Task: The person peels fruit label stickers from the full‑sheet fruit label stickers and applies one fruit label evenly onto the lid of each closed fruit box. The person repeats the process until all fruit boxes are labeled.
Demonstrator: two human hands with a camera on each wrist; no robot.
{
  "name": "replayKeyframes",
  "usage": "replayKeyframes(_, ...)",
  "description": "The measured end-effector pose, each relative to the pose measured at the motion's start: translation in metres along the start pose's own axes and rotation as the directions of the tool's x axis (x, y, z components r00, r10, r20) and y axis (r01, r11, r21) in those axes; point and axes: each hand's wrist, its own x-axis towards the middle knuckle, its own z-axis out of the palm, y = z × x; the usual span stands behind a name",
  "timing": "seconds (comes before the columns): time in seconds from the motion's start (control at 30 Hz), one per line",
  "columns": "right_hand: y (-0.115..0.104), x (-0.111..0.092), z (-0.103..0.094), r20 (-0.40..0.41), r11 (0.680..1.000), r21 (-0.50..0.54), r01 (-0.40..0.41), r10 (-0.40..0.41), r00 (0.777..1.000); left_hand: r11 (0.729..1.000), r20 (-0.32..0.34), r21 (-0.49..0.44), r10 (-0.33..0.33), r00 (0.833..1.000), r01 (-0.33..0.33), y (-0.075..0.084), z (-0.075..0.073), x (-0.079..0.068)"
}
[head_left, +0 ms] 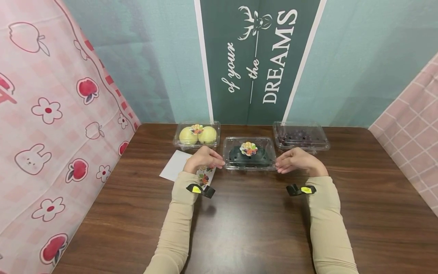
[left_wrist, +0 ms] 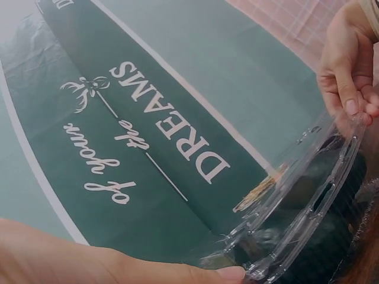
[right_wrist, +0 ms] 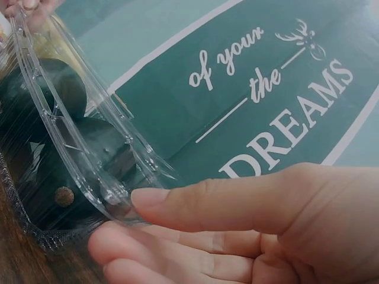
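A clear plastic clamshell box [head_left: 249, 168] with dark green fruit inside stands between both hands, and a round fruit-print sticker [head_left: 248, 148] is on its lid. My left hand [head_left: 205, 158] pinches the box's front left corner. At the front right corner, my right hand [head_left: 297, 160] holds the rim between thumb and fingers. In the right wrist view the thumb [right_wrist: 195, 204] lies on the plastic edge, and the fruit [right_wrist: 47, 94] looks rounded and dark under the film. The left wrist view shows the lid edge [left_wrist: 296, 236] running between the two hands.
A clear box [head_left: 178, 144] of two pale yellow fruits, also stickered, stands at the back left. Another box [head_left: 319, 146] with dark grapes is at the back right. White paper [head_left: 172, 167] and a fruit sticker sheet [head_left: 209, 179] lie by the left hand. Cloth [head_left: 147, 68] hangs behind the table.
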Motion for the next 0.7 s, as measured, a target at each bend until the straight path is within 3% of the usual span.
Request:
replayKeyframes(0.2, 0.000, 0.000, 0.000, -0.019, 1.000, 0.028, 0.007, -0.006, 1.000, 1.000, -0.024, 0.011, -0.001, 1.000, 0.001, 0.002, 0.002, 0.001)
replayKeyframes(0.37, 0.001, 0.001, 0.000, -0.044, 0.993, 0.098, 0.061, -0.056, 0.997, 1.000, -0.077, 0.025, -0.006, 0.997, 0.008, 0.004, 0.006, 0.003)
replayKeyframes(0.7, -0.004, 0.009, 0.010, -0.229, 0.994, 0.104, 0.030, -0.005, 0.973, 0.999, -0.217, -0.040, 0.021, 0.976, -0.030, 0.003, 0.018, 0.010)
